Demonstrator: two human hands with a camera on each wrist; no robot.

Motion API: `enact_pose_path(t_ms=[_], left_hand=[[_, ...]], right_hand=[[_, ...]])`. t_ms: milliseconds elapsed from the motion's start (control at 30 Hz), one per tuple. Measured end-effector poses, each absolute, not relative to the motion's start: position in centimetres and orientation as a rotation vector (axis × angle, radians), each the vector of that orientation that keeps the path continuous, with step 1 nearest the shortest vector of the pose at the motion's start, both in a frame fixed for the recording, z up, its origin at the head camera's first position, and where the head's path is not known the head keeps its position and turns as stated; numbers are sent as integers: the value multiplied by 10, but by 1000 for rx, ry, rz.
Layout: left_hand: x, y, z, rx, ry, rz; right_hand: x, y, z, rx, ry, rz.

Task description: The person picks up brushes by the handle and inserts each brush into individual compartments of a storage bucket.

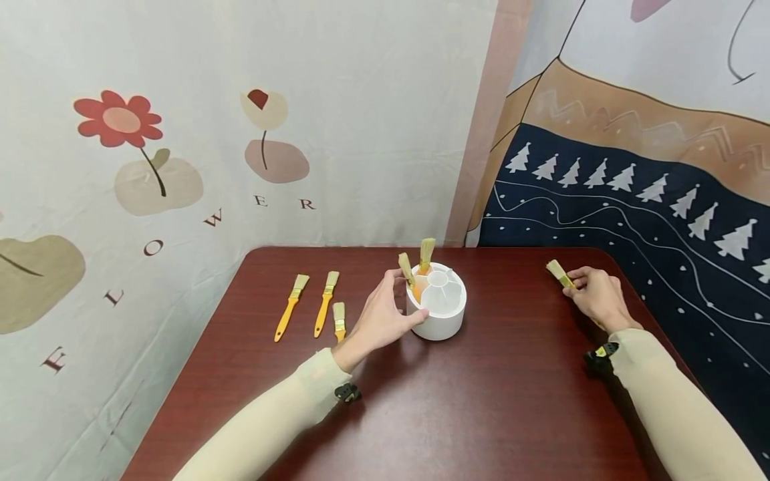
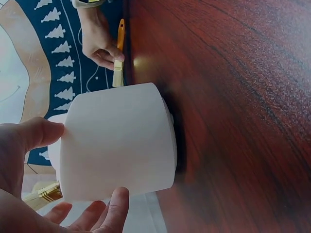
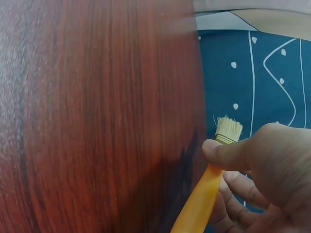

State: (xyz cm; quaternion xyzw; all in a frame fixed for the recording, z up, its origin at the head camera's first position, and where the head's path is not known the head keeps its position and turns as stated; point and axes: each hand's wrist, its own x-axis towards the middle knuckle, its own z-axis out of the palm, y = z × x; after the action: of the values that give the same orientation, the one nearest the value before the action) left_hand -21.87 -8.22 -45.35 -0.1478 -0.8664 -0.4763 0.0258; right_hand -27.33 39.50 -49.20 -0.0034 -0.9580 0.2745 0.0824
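Note:
My left hand [image 1: 380, 315] holds a white round divided holder [image 1: 438, 327] from its left side, thumb on the near rim and fingers around the back. Two paintbrushes stand in its left compartments, bristles up: one upright brush [image 1: 427, 250] and one leaning brush [image 1: 406, 268]. Over the table's right side, my right hand [image 1: 598, 299] pinches another paintbrush [image 3: 200, 196] between thumb and fingers, close to the metal band. That brush's pale bristles [image 3: 229, 127] point away from me, and its yellow handle runs back under the palm.
Three more yellow-handled paintbrushes lie left of the holder: a far-left brush [image 1: 291, 308], a middle brush [image 1: 326, 304] and a nearer brush [image 1: 339, 321] partly hidden by my left hand. The dark red table [image 1: 481, 407] meets printed cloth [image 1: 373, 133] behind and at right.

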Motion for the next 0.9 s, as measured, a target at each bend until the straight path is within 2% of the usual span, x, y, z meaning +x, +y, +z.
enact_pose_path(t_ms=[900], left_hand=[[-219,-85,-455,-466,-2705,-1481]], right_hand=[[-272,372,-480,40,-2797,828]])
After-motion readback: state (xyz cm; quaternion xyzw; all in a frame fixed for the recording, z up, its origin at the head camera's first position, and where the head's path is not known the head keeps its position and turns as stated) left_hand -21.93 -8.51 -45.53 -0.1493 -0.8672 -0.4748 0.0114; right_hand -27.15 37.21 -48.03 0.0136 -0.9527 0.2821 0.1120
